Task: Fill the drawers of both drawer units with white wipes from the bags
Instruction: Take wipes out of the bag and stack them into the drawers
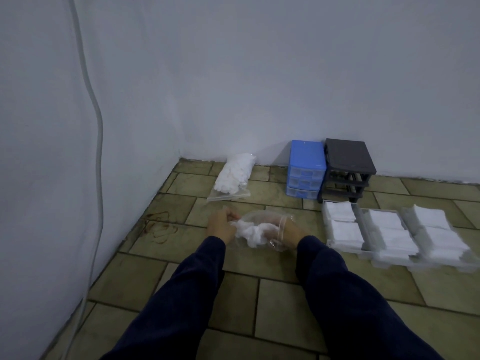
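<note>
While both hands work one clear bag (262, 231) low over the floor (285, 302), progress reads as late-stage, not finished. Left hand (220, 227) curled, pinching the bag's left edge where loose wipes (249, 233) bunch up. Right hand (292, 236) pushed into or against the bag's right side, seen partly through the plastic; looks wrapped on bag or wipes, exact finger position not readable. Bag nearly spent: small crumpled wad left, rest of it flat film.

Just beyond the hands, toward the wall: second bag (233, 176) lying on the tiles, well stuffed with wipes, mouth end flat and slack. Plenty of stock left there.

Right of the hands: three clear drawers (363, 216) pulled out and set side by side on the floor, each carrying neat white stacks, apparently full or close to it. Near the dark unit (348, 167), whose frame shows open slots, so presumably its drawers; not yet slid back in.

Blue unit (306, 170) beside it against the wall, all three drawers seated; white visible through the fronts, fill level not resolvable.

Judged remaining: empty the bag in hand, top up any short drawer, reinsert three drawers into the dark unit, verify the blue one.
</note>
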